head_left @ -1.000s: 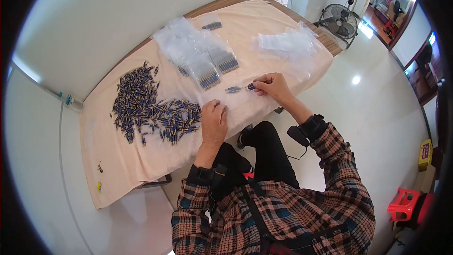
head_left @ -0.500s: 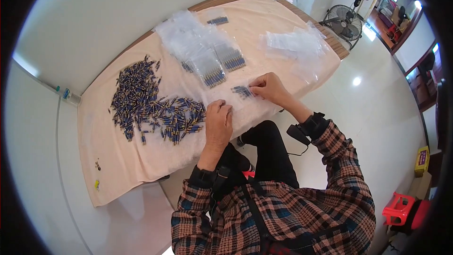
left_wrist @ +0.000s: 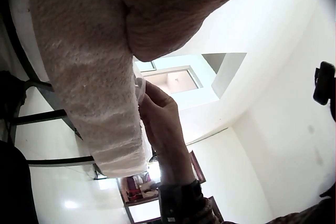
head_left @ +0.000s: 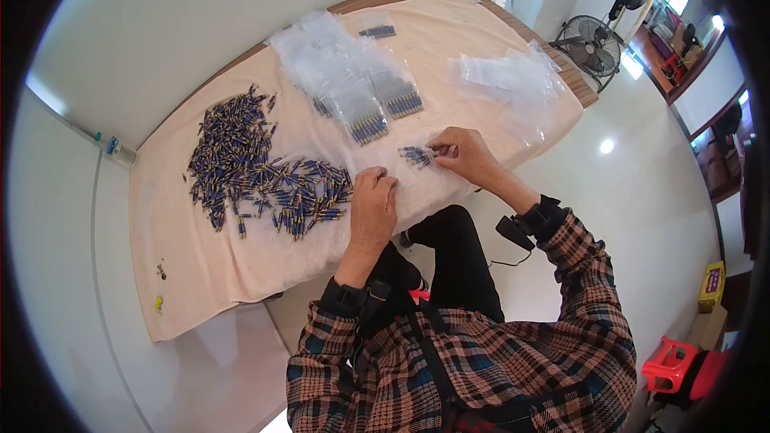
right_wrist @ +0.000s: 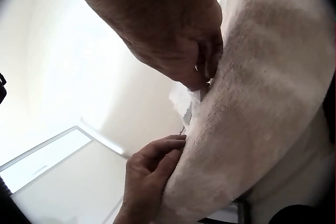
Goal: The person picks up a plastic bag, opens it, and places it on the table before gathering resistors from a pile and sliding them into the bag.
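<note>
Right fingers (head_left: pixel 446 141) pinch a clear bag (head_left: pixel 427 157), its blue pieces (head_left: pixel 414 155) beside their tips; left fingers (head_left: pixel 368 180) bend loosely

bag (head_left: pixel 415 158) edge: hidden behind right fingers (head_left: pixel 445 139) | left hand (left_wrist: pixel 170 11): cropped, left wrist view
</note>
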`<action>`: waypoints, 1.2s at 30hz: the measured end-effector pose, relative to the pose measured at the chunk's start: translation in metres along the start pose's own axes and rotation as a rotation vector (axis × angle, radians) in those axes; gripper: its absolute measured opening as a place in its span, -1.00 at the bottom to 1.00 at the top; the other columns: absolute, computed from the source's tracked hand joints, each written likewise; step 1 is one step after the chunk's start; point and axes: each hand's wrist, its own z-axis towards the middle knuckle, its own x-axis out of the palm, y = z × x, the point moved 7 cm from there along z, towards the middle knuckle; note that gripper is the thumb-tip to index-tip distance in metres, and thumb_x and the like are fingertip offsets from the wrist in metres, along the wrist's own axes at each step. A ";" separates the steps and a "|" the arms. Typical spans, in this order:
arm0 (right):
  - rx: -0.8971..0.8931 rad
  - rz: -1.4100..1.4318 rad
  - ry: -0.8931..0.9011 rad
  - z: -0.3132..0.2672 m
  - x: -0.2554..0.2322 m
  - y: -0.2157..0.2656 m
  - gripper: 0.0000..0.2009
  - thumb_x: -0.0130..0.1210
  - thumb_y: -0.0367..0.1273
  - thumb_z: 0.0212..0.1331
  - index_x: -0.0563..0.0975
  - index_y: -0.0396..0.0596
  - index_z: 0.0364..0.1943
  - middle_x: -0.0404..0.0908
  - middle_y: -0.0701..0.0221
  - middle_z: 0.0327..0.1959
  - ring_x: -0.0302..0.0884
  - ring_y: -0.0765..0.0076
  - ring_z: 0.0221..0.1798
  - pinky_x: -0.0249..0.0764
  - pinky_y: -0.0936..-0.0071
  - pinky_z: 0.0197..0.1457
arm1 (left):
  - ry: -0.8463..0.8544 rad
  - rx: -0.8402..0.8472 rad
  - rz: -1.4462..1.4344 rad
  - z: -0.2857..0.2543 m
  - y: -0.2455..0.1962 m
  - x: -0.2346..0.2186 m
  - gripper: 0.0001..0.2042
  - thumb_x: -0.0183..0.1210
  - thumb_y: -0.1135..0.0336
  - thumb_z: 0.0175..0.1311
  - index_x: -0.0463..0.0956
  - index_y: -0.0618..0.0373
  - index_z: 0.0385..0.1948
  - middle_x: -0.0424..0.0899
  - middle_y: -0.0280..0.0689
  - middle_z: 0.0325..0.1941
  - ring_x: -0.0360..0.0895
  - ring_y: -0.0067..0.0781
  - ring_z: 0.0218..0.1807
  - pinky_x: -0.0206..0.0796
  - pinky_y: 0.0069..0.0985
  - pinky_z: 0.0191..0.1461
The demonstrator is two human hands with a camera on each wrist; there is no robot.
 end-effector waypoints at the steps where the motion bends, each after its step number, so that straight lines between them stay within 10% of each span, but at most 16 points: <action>1: -0.020 -0.020 0.016 0.000 0.001 0.002 -0.74 0.27 -0.53 -0.12 0.61 -0.24 -0.24 0.63 0.24 -0.39 0.60 0.42 -0.35 0.51 0.54 -0.25 | -0.002 0.002 0.003 0.000 0.000 0.000 -0.87 0.15 0.55 0.04 0.53 0.27 -0.34 0.51 -0.06 -0.13 0.43 0.00 -0.02 0.28 -0.27 0.07; 36: 0.115 -0.104 -0.168 -0.004 0.004 -0.002 -0.75 0.30 -0.45 -0.09 0.61 -0.12 -0.25 0.60 0.47 -0.55 0.51 0.64 -0.48 0.45 0.64 -0.34 | 0.019 0.011 0.006 0.001 -0.006 -0.001 -0.84 0.08 0.63 -0.01 0.53 0.30 -0.35 0.50 -0.04 -0.13 0.40 0.01 0.00 0.27 -0.26 0.09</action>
